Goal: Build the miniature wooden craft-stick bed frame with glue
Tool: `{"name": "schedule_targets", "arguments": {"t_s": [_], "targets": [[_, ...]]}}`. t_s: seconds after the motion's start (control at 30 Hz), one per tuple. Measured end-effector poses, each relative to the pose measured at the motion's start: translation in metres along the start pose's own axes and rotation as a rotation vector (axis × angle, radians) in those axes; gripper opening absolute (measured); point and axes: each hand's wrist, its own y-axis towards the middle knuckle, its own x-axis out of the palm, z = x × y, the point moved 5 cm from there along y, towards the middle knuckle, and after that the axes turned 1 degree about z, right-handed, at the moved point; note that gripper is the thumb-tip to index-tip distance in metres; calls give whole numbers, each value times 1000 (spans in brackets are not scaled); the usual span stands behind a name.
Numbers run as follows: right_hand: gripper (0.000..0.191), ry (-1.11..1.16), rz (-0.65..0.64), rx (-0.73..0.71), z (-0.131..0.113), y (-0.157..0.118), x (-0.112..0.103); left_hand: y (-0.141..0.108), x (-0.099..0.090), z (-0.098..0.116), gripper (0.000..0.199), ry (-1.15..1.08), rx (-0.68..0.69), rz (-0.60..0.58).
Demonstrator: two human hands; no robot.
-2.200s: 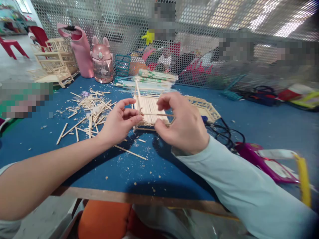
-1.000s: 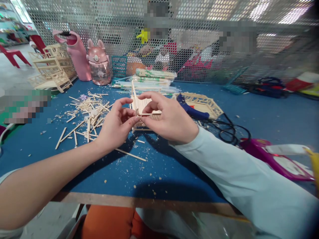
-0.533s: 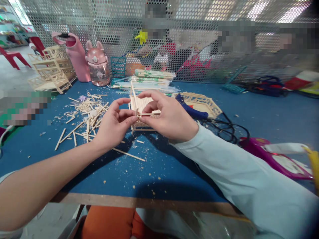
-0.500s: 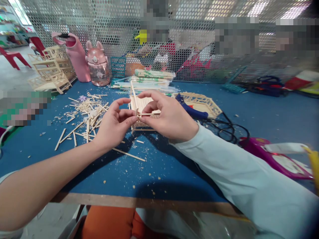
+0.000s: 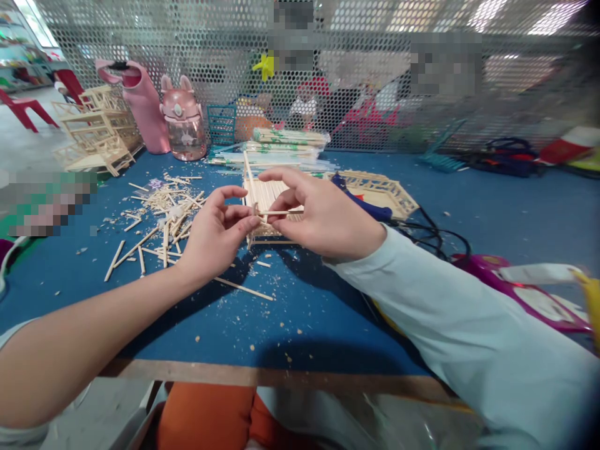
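Note:
My right hand (image 5: 328,215) pinches a thin wooden stick (image 5: 277,213) between thumb and fingers, holding it roughly level. The left end of the stick meets the closed fingertips of my left hand (image 5: 218,228), which partly hide it. Just behind and below both hands stands a small model made of wooden sticks (image 5: 270,192), with a slatted flat surface and a thin post rising at its left corner. My right hand covers much of its right side.
Loose stick pieces (image 5: 171,215) and crumbs lie left on the blue table (image 5: 201,340). Wrapped stick bundles (image 5: 288,144), a pink bottle (image 5: 146,109) and a clear cup (image 5: 185,128) stand behind. Rightward are a blue-handled tool (image 5: 363,206), a stick frame (image 5: 394,194), cables and a purple object (image 5: 525,300).
My right hand has shifted slightly to the right, and its fingertips are farther from the left hand's thumb. More of the stick shows between them. The left hand stays nearly in place.

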Motion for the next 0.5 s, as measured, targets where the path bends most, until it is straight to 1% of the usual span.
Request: {"name": "schedule_targets", "arguments": {"t_s": [0.27,0.37,0.5], "targets": [[55,-14,-1,-34,0,0,1,0,0,0,31,0,5,-22],[52,-13,-10,-46,0,0,5,0,0,-1,30,0,-3,-36],[48,-47,29,-68,-1,-1,6,0,0,-1,30,-10,0,-39]]}}
